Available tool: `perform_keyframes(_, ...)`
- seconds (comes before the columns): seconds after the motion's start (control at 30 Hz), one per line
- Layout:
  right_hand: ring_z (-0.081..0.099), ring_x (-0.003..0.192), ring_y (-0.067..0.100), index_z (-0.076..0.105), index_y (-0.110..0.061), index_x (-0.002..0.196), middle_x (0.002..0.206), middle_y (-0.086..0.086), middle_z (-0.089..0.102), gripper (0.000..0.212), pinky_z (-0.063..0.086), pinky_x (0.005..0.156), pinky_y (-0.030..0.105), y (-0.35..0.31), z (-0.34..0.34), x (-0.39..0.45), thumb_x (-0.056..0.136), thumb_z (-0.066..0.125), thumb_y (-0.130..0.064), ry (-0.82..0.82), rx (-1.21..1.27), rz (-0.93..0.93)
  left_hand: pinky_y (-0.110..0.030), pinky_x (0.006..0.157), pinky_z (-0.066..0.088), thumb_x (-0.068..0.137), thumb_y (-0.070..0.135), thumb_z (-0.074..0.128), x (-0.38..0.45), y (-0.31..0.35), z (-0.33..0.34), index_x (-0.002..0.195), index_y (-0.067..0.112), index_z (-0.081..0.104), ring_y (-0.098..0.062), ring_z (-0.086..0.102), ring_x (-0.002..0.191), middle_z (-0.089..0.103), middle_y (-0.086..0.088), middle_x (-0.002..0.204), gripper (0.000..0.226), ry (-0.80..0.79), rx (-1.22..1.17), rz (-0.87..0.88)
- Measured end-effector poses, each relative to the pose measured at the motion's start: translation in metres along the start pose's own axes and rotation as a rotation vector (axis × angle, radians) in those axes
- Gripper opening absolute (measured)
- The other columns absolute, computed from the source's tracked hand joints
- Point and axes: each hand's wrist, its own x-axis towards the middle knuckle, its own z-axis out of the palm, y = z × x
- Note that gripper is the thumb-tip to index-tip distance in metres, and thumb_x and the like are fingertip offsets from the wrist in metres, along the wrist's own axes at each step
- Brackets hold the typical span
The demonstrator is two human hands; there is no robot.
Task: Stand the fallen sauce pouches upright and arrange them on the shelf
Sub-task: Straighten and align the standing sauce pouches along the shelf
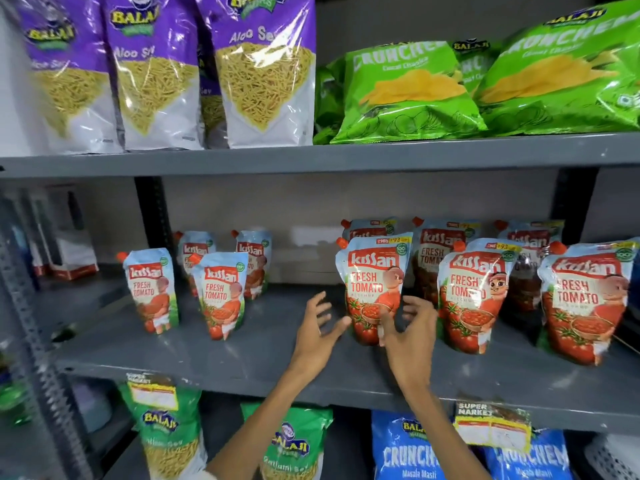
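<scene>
Both hands are up at the middle shelf [242, 355], a grey metal one. The left hand [317, 332] hovers just left of a Kissan Fresh Tomato ketchup pouch [372, 289], fingers spread wide, holding nothing; whether the thumb tip meets the pouch's lower left edge I can't tell. The right hand [410, 336] is at the same pouch's lower right, thumb lying over the pouch's lower front, other fingers curled loose beside its edge, not closed round it. That pouch stands upright nr the shelf's front-centre, orange cap top left.

More pouches of the same ketchup stand upright: approx four in a group on the left [221, 292], well apart from the hands, and a tighter bunch on the right [471, 292] in two rows, front and back. No pouch is lying flat as far as I can see.

Shelf above: purple Balaji Aloo Sev bags [156, 74] on the left, green Crunchem chip bags [408, 91] on the right. Shelf below: green Balaji Ratlami Sev bags [162, 441] and blue Crunchem Masala Masti bags [408, 452], w/ a yellow-edged Super Market price tag [491, 427] clipped to the shelf edge.
</scene>
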Motion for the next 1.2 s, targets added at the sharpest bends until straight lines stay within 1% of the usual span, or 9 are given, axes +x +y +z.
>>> perform_keyframes(0.1,0.060,0.071,0.003,0.052,-0.026,0.103,0.084,-0.006,0.062,0.027,0.049,0.065,0.016,-0.033,0.026,-0.012,0.086,0.072,-0.022,-0.046,0.133,-0.006,-0.011,0.082,0.053,0.086,0.028,0.076,-0.010,0.013,-0.036,0.134,0.027,0.052,-0.006,0.065,0.108,0.065,0.008,0.119,0.054,0.106,0.003,0.093)
perform_keyframes(0.17,0.059,0.066,0.003,0.056,-0.021,0.100,0.073,-0.005,0.062,0.021,0.048,0.062,0.013,-0.052,0.051,-0.020,0.087,0.072,-0.017,-0.177,0.176,-0.013,-0.012,0.079,0.052,0.087,0.023,0.075,-0.012,0.022,-0.062,0.121,0.029,0.058,-0.007,0.067,0.096,0.069,0.004,0.106,0.038,0.196,0.013,0.151)
perform_keyframes(0.3,0.063,0.070,-0.003,0.059,-0.010,0.105,0.076,-0.002,0.066,0.020,0.050,0.063,0.011,-0.078,0.108,-0.043,0.088,0.068,-0.005,-0.435,0.180,-0.041,-0.019,0.069,0.050,0.087,0.005,0.070,-0.013,0.025,-0.126,0.101,0.024,0.061,0.001,0.060,0.079,0.063,-0.002,0.093,0.026,0.483,0.078,0.234)
perform_keyframes(0.4,0.063,0.078,-0.005,0.055,-0.010,0.114,0.090,-0.004,0.065,0.031,0.049,0.068,0.011,-0.087,0.156,-0.059,0.087,0.069,-0.007,-0.559,0.148,-0.025,-0.038,0.084,0.053,0.080,-0.004,0.069,-0.007,0.005,-0.180,0.112,0.015,0.056,-0.023,0.060,0.099,0.057,-0.008,0.111,0.040,0.689,0.176,0.227)
perform_keyframes(0.5,0.056,0.093,-0.002,0.043,-0.014,0.127,0.106,-0.014,0.052,0.052,0.046,0.078,0.004,-0.101,0.207,-0.072,0.085,0.074,-0.015,-0.576,0.151,0.002,-0.036,0.093,0.050,0.086,0.012,0.075,0.008,-0.015,-0.231,0.129,0.010,0.049,-0.024,0.058,0.111,0.056,-0.006,0.124,0.050,0.526,0.173,0.204)
perform_keyframes(0.6,0.056,0.116,0.017,0.036,-0.002,0.134,0.117,-0.007,0.052,0.055,0.047,0.098,0.025,-0.106,0.245,-0.080,0.090,0.068,-0.008,-0.615,0.154,0.069,-0.036,0.097,0.052,0.086,0.003,0.074,0.029,-0.029,-0.257,0.139,0.006,0.042,-0.025,0.060,0.118,0.059,-0.007,0.130,0.062,0.161,0.074,0.048)
perform_keyframes(0.7,0.056,0.121,0.027,0.039,0.000,0.132,0.122,0.003,0.057,0.046,0.046,0.099,0.033,-0.105,0.270,-0.088,0.093,0.062,-0.007,-0.578,0.119,0.133,-0.025,0.090,0.055,0.089,0.005,0.072,0.043,-0.043,-0.276,0.134,0.014,0.043,-0.029,0.064,0.116,0.064,-0.016,0.132,0.054,-0.103,0.110,-0.014)
perform_keyframes(0.9,0.059,0.116,0.019,0.045,-0.007,0.129,0.123,0.005,0.062,0.043,0.047,0.095,0.027,-0.099,0.273,-0.092,0.091,0.066,-0.011,-0.534,0.119,0.236,-0.010,0.075,0.054,0.085,0.020,0.077,0.045,-0.057,-0.281,0.117,0.032,0.050,-0.001,0.067,0.101,0.071,0.005,0.116,0.043,-0.145,0.087,-0.016)
perform_keyframes(1.2,0.060,0.115,0.019,0.043,-0.009,0.128,0.125,0.005,0.062,0.040,0.049,0.094,0.028,-0.097,0.279,-0.092,0.094,0.064,-0.014,-0.437,0.083,0.239,-0.027,0.093,0.056,0.087,0.020,0.075,0.054,-0.059,-0.271,0.114,0.039,0.050,-0.014,0.067,0.113,0.070,0.002,0.120,0.041,-0.195,0.024,0.011)
